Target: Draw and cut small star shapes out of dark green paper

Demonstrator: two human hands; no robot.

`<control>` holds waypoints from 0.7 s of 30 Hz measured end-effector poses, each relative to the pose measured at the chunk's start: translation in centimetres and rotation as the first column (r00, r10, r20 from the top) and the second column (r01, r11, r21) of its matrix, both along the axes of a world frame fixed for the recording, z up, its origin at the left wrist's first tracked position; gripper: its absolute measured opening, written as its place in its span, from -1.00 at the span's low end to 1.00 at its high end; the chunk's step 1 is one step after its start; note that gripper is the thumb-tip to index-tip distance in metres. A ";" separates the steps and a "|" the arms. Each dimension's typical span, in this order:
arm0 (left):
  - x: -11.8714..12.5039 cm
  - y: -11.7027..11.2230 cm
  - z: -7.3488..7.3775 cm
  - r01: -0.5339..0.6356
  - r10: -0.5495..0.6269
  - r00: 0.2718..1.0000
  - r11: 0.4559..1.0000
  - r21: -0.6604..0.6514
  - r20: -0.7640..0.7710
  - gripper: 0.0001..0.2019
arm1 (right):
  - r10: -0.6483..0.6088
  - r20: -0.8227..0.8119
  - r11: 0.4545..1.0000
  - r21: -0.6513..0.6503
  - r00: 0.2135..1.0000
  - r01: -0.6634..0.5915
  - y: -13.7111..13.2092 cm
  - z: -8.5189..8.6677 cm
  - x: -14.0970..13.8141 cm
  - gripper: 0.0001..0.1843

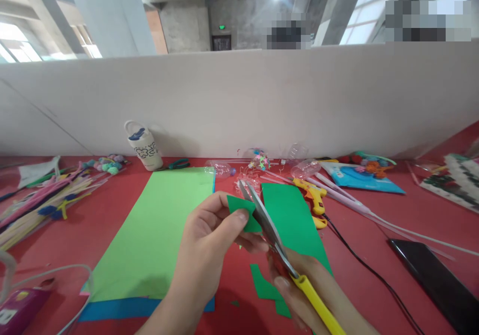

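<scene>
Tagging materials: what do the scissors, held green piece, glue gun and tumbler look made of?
Scissors: blades likely steel, grey with a sheen; yellow handle smooth, probably plastic.
Green piece: matte, flat, crisp edges; paper, card or thin foam, can't tell.
Glue gun: smooth yellow molded-looking shell, probably plastic.
Tumbler: pale, smooth, printed body; coated metal or plastic, unclear.

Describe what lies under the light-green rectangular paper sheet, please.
Blue paper shows past its near edge, and a pink sliver at the left corner; the rest is covered.
</scene>
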State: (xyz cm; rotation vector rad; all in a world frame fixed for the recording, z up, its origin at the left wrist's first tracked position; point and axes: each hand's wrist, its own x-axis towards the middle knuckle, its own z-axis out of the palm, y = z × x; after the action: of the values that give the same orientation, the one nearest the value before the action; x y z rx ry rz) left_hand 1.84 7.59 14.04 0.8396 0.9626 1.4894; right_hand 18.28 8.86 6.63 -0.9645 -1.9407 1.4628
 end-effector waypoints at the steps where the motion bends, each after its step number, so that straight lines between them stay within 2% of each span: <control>1: 0.0 0.0 0.0 -0.007 0.007 1.000 1.000 -0.001 0.006 -0.96 | 0.006 0.001 1.000 -0.004 1.000 -0.006 0.0 -0.1 0.0 -0.53; 8: -0.7 0.0 -0.1 0.003 -0.002 0.999 1.000 0.021 -0.051 -0.92 | -0.060 0.009 0.998 0.015 0.998 0.060 -0.6 0.6 -0.4 -0.48; 12: -0.8 0.0 0.1 0.125 -0.126 0.991 0.992 -0.026 -0.038 -0.92 | -0.163 -0.007 0.987 0.011 0.987 0.163 -1.2 1.7 -0.5 -0.50; 15: -0.6 0.0 0.1 0.158 -0.158 0.987 0.987 -0.041 -0.002 -0.94 | -0.121 0.009 0.992 -0.028 0.993 0.122 -1.1 1.6 -0.3 -0.53; 21: -0.5 -0.1 0.1 0.076 -0.076 0.997 0.997 0.001 -0.008 -0.95 | -0.039 0.016 0.996 -0.074 0.999 0.040 -0.4 -0.1 -0.1 -0.52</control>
State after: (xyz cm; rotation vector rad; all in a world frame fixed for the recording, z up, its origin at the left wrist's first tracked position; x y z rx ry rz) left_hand 1.32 7.46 14.17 0.8744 0.9261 1.4228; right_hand 18.18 8.41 6.54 -1.0427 -1.8784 1.5190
